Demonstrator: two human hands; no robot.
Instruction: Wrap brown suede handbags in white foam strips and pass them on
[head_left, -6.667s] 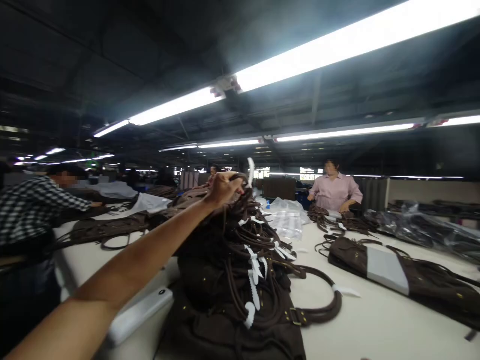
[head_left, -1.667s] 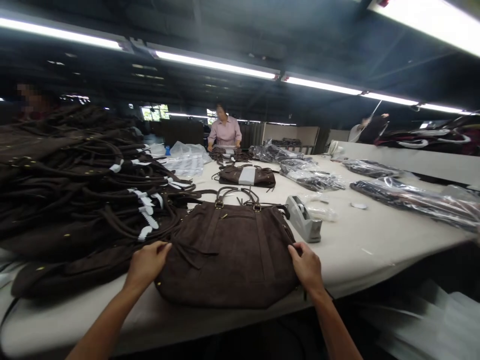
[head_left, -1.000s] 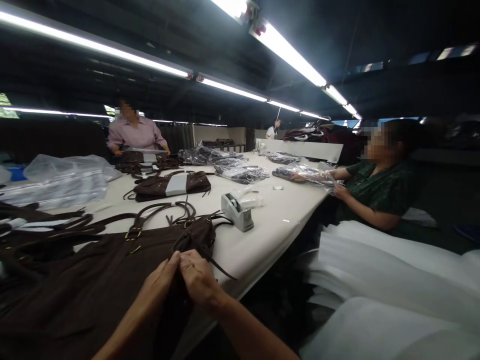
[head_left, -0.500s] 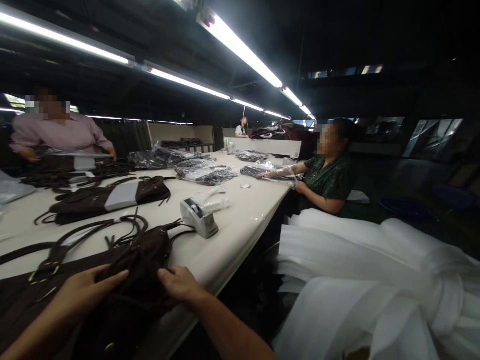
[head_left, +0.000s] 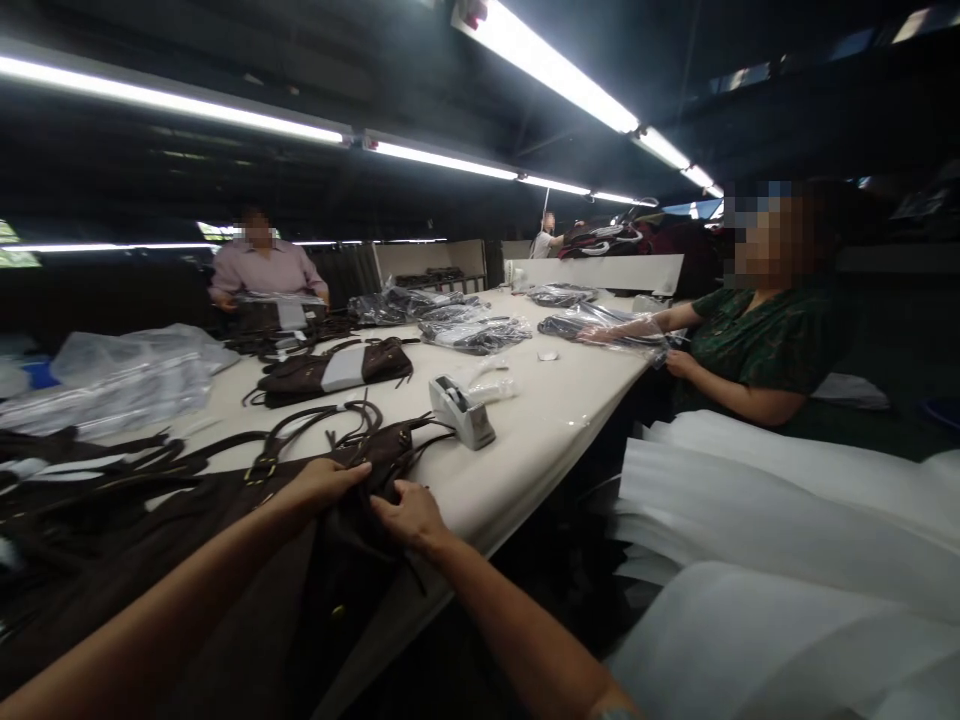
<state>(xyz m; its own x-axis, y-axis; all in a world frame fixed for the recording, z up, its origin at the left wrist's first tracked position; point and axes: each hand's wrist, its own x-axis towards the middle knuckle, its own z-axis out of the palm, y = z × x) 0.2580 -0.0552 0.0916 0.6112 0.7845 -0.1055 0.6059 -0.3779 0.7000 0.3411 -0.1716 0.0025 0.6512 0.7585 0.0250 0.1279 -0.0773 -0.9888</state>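
"Where's the bag?"

"Dark brown soft handbag [head_left: 341, 565], near edge of the bench [head_left: 469, 500], within easy reach, I'd judge."

"Hands?"

"I log the left hand [head_left: 322, 483] grasping its end near the top. Right hand [head_left: 414, 515] touches just below; can't tell whether it's closed. Paired, probably, to steady slack material. Grey tape dispenser [head_left: 465, 412] stands just beyond that end."

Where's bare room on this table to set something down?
White table: bare between the tape dispenser and right-hand edge; narrow gap between dispenser and white-banded handbag. Crowded: left side, with handbag straps and plastic sleeves.
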